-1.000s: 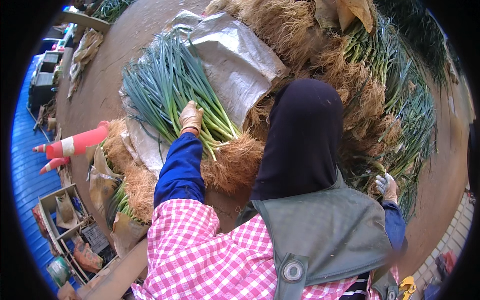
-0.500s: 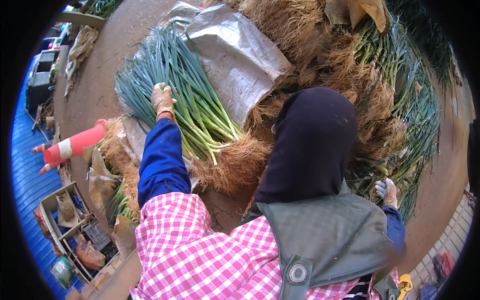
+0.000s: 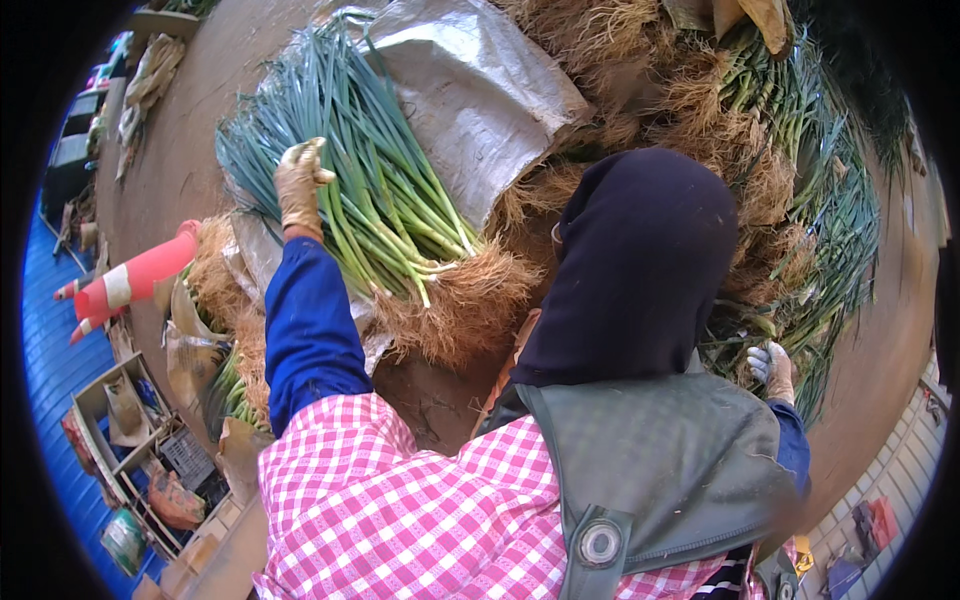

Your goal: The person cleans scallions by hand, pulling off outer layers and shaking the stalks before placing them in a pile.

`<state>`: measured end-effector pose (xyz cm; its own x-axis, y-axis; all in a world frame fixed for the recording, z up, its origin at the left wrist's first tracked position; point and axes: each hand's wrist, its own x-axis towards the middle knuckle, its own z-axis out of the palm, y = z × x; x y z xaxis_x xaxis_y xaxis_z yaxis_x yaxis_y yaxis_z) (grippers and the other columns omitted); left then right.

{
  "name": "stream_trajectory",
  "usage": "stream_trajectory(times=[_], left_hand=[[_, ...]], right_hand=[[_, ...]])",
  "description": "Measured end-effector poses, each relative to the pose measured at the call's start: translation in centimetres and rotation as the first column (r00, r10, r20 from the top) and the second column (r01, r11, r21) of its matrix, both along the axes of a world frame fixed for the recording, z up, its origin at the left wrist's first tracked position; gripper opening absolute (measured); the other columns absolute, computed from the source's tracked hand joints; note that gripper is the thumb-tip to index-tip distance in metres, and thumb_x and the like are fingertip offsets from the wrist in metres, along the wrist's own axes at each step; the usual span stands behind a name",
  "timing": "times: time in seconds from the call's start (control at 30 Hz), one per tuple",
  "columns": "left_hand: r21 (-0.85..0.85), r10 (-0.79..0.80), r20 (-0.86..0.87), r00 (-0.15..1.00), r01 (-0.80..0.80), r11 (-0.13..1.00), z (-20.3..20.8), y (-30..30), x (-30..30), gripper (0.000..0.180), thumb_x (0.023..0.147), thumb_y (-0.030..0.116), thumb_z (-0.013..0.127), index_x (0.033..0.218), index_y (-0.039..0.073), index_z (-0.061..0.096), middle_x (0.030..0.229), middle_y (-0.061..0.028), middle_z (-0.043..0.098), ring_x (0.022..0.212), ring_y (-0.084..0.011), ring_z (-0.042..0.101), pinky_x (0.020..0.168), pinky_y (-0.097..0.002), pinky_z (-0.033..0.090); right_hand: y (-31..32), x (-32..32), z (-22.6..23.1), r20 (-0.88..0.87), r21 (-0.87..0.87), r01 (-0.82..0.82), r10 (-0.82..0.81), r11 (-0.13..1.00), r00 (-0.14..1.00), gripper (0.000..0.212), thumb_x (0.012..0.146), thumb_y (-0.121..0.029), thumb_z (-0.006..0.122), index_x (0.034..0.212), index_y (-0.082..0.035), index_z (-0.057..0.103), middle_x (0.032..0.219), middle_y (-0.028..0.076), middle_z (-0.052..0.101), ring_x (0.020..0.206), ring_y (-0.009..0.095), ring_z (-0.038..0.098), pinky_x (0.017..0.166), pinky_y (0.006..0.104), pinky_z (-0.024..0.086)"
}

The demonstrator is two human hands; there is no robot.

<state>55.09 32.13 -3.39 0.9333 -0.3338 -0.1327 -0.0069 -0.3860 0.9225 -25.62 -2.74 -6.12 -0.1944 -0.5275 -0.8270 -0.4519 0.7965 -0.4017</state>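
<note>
Neither of my hands shows. A co-worker seen from behind, with a dark head covering and a pink checked shirt, fills the lower middle. Their gloved left hand has its fingers bent, over the leaves of a bundle of long green onions; whether it grips any I cannot tell. The bundle lies with leaves pointing away and brown roots nearer, on a silvery sheet. The co-worker's gloved right hand is beside a second pile of green onions.
Big root clumps are heaped at the far middle. On the left lie a red-and-white traffic cone, a divided box with assorted items, and blue corrugated sheeting. Brown ground runs between. Pale tiles border the lower right.
The co-worker's left hand has moved slightly left and away over the leaves. Their head has shifted a little right and forward. The surroundings have slid slightly left and up in the picture.
</note>
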Motion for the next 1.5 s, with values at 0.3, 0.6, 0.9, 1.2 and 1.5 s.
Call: stream_trajectory(times=[0.3, 0.6, 0.9, 1.2, 1.5], left_hand=[[-0.001, 0.165, -0.047, 0.985, -0.165, 0.986, -0.4, 9.4, -7.1, 0.022, 0.085, 0.021, 0.064, 0.098, 0.003, 0.061, 0.069, -0.0003, 0.056, 0.046, -0.0071, 0.051, 0.038, -0.0198, 0.042], [0.647, -0.292, 0.310, 0.905, 0.024, 0.762, -7.4, 9.0, -10.1, 0.032, 0.082, 0.020, 0.063, 0.111, 0.006, 0.060, 0.108, -0.0163, 0.063, 0.102, -0.0322, 0.059, 0.090, -0.0359, 0.045], [0.635, -0.117, -0.101, 0.988, 0.154, 0.757, -5.2, 7.3, -9.0, 0.022, 0.082, 0.020, 0.060, 0.092, 0.001, 0.061, 0.082, -0.0156, 0.064, 0.071, -0.0282, 0.064, 0.057, -0.0390, 0.051], [-0.058, -0.157, -0.318, 0.935, 0.146, 0.988, -1.0, 4.6, -11.9, 0.024, 0.082, 0.021, 0.066, 0.095, 0.001, 0.063, 0.069, -0.0033, 0.055, 0.041, -0.0098, 0.046, 0.039, -0.0219, 0.040], [0.748, -0.869, -0.210, 0.448, 0.646, 0.152, -11.7, 3.2, -18.6, 0.019, 0.086, 0.021, 0.054, 0.090, 0.003, 0.061, 0.082, -0.0136, 0.064, 0.073, -0.0242, 0.062, 0.068, -0.0350, 0.051]], right_hand=[[0.0, 1.3, 0.4, 0.025, -0.002, -0.018, 0.018, 1.000, 1.000, 0.024, 0.094, -0.034, 0.044, 0.105, -0.013, 0.049, 0.089, 0.010, 0.068, 0.060, 0.018, 0.063, 0.044, 0.0268, 0.048], [-0.5, 1.4, 0.9, 0.013, -0.002, -0.063, 0.063, 0.998, 0.998, 0.023, 0.092, -0.035, 0.045, 0.100, -0.014, 0.050, 0.087, 0.008, 0.068, 0.056, 0.015, 0.061, 0.043, 0.0266, 0.047], [0.3, 1.1, 0.3, 0.033, -0.022, -0.062, 0.062, 0.998, 0.998, 0.022, 0.092, -0.036, 0.044, 0.096, -0.016, 0.050, 0.085, 0.007, 0.068, 0.057, 0.015, 0.061, 0.045, 0.0271, 0.045], [0.4, 1.7, 0.3, 0.074, -0.027, -0.076, 0.078, 0.997, 0.994, 0.021, 0.093, -0.037, 0.043, 0.102, -0.018, 0.049, 0.087, 0.006, 0.068, 0.059, 0.014, 0.062, 0.046, 0.0261, 0.046], [0.2, 1.4, 0.0, 0.062, -0.041, -0.084, 0.087, 0.996, 0.994, 0.028, 0.094, -0.036, 0.043, 0.109, -0.013, 0.049, 0.088, 0.009, 0.069, 0.060, 0.016, 0.064, 0.049, 0.0274, 0.048]])
